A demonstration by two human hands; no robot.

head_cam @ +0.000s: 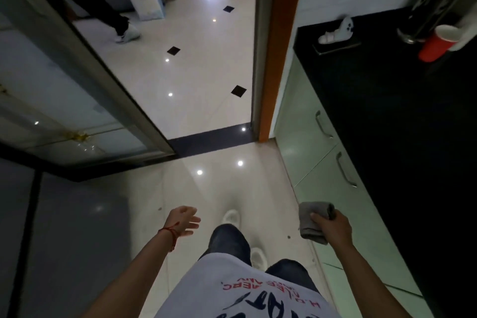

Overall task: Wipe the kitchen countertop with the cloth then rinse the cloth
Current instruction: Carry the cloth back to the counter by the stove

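Right hand (333, 227): it is closed around the cloth (313, 222), the fingers wrapped over one folded end; the rest of the cloth hangs below the hand.
Left hand (184, 221): it is open, the fingers spread loosely, and it holds nothing; it hangs over the floor (206, 85).
Cloth: grey, folded, in the air beside the cabinet front, not yet touching the tabletop (402, 116).
Tabletop: dark and long, on the person's right; the near part looks bare, and at the far end stand a red cup (436, 46), a metal holder (423, 15) and a small white thing (335, 32) on a flat tray.
Step in hand: I judge that wiping is not yet begun; the cloth must first come up onto the tabletop.
How to do it well: turn the body to the right, lay the cloth flat under the palm, and press evenly.
Stroke: start at the near bare part and go in long overlapping lines toward the far end.
Care: slow down near the cup; it looks light and seems to lean, so it may tip.
Free hand: it can lift the far things aside, so the surface under them is wiped too.
Sink: not in view.
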